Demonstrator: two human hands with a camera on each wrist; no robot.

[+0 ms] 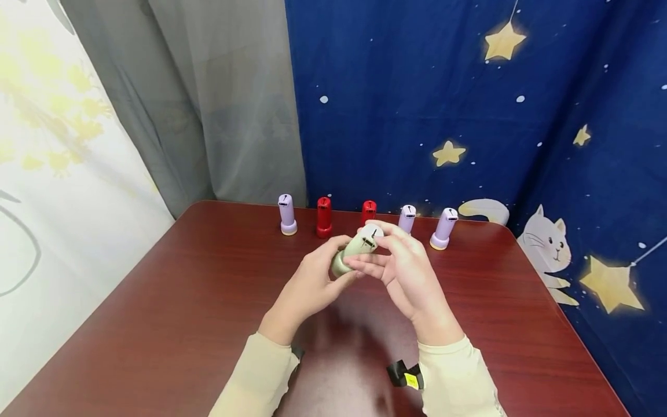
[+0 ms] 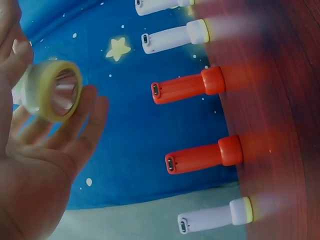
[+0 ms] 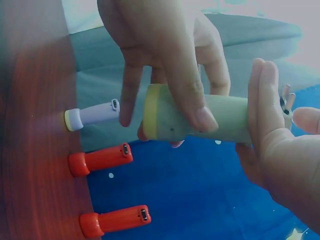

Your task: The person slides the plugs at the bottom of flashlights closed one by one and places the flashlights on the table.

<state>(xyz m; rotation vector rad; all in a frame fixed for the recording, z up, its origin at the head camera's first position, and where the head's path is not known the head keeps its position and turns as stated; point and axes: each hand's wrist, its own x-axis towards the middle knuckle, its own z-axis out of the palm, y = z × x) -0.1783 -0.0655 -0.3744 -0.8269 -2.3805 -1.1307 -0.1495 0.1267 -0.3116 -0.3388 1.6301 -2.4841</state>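
Note:
A pale green flashlight [image 1: 356, 248] is tilted above the table, held by both hands. My left hand [image 1: 307, 284] grips its wider yellow-rimmed head between thumb and fingers. At the tail, my right hand [image 1: 411, 269] has its fingers round the body, with a fingertip near the end face. In the right wrist view, small metal-looking prongs [image 3: 286, 95] stick out from the tail of the flashlight [image 3: 227, 112], beside the right thumb. The lens [image 2: 65, 95] shows in the left wrist view, pointing toward the table.
Along the table's [image 1: 208, 301] far edge, several flashlights stand head down: a lilac one [image 1: 286, 215] at left, a red one [image 1: 324, 218], another red one [image 1: 369, 209], then lilac ones [image 1: 408, 216] [image 1: 443, 229] at right. Curtains [image 1: 396, 116] hang behind.

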